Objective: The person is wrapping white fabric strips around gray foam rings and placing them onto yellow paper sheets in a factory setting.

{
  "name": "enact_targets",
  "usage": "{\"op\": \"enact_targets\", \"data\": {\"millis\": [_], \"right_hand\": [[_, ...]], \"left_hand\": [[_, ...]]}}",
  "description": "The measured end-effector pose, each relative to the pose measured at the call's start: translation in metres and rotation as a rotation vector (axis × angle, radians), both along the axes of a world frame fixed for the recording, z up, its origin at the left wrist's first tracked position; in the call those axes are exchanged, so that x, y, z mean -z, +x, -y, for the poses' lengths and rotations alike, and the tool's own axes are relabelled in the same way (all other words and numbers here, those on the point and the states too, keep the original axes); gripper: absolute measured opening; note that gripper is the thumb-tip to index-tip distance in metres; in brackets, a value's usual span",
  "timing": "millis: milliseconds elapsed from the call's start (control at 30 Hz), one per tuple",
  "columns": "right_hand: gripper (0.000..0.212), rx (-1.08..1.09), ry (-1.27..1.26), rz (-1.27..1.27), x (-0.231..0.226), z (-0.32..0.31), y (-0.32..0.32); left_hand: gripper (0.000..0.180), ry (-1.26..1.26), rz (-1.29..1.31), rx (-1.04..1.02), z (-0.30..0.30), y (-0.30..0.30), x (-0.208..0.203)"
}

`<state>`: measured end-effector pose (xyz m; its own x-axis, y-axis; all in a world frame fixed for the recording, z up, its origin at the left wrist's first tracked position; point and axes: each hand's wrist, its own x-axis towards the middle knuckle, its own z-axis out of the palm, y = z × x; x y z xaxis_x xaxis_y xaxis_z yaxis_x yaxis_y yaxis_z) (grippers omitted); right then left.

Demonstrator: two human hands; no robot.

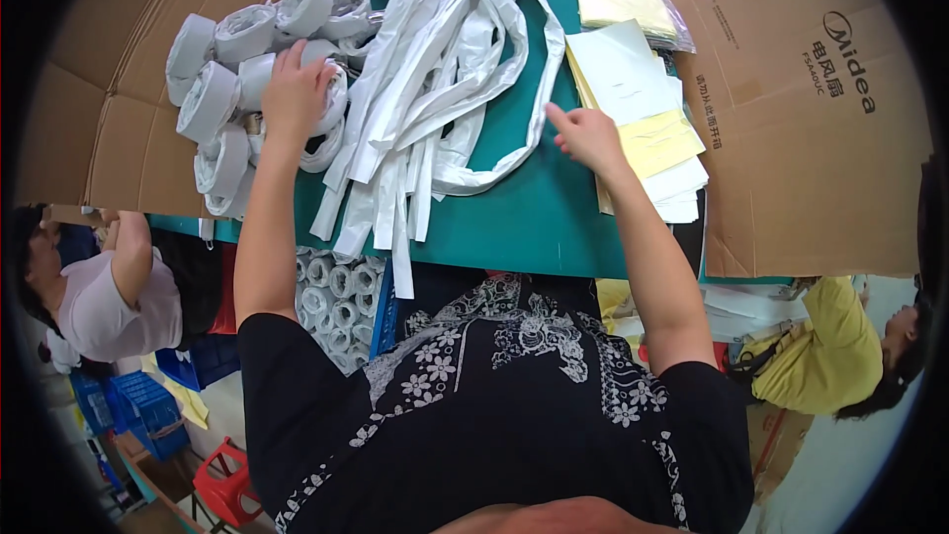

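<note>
Left hand [295,99] is over the white rolls [208,104], fingers a bit spread, can't tell if it's gripping one. White strips [415,109] lie just left of the right hand [593,143]; can't tell if that's pinching.

White rolls [210,102] — green tabletop [534,232] — black shirt [514,425], white-flowered.

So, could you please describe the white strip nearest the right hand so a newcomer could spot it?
On the green table, find the heap of long white strips right of the coiled rolls. The strip you want lies on the heap's right side, by the right hand. Unlike its neighbours, it bows farthest out to the right in one wide curve.
</note>
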<state>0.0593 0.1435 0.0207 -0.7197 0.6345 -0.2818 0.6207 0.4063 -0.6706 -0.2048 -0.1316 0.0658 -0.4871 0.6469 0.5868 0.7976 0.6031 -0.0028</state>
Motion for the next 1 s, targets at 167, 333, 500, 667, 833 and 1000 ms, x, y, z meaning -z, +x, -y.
{"op": "enact_targets", "data": {"millis": [167,333,500,667,833,1000], "right_hand": [[0.054,-0.086,-0.028,0.173,0.005,0.0,-0.023],[0.062,0.183,-0.526,0.007,0.006,-0.005,-0.006],[0.032,0.088,-1.047,-0.606,-0.002,0.009,0.007],[0.025,-0.013,-0.679,-0.519,-0.012,0.009,0.015],[0.029,0.269,-0.882,-0.649,-0.013,0.011,0.015],[0.031,0.273,-1.075,-0.625,-0.008,0.013,0.014]], "left_hand": [[0.03,-0.125,0.365,0.571,-0.062,0.129,0.018],[0.024,-0.206,0.746,0.429,-0.095,0.162,0.063],[0.027,0.332,2.124,0.579,-0.116,0.192,0.039],[0.032,0.482,2.327,0.527,-0.121,0.208,0.035],[0.035,0.481,2.209,0.419,-0.098,0.217,0.052],[0.047,0.279,0.769,0.675,-0.076,0.213,0.043]]}}
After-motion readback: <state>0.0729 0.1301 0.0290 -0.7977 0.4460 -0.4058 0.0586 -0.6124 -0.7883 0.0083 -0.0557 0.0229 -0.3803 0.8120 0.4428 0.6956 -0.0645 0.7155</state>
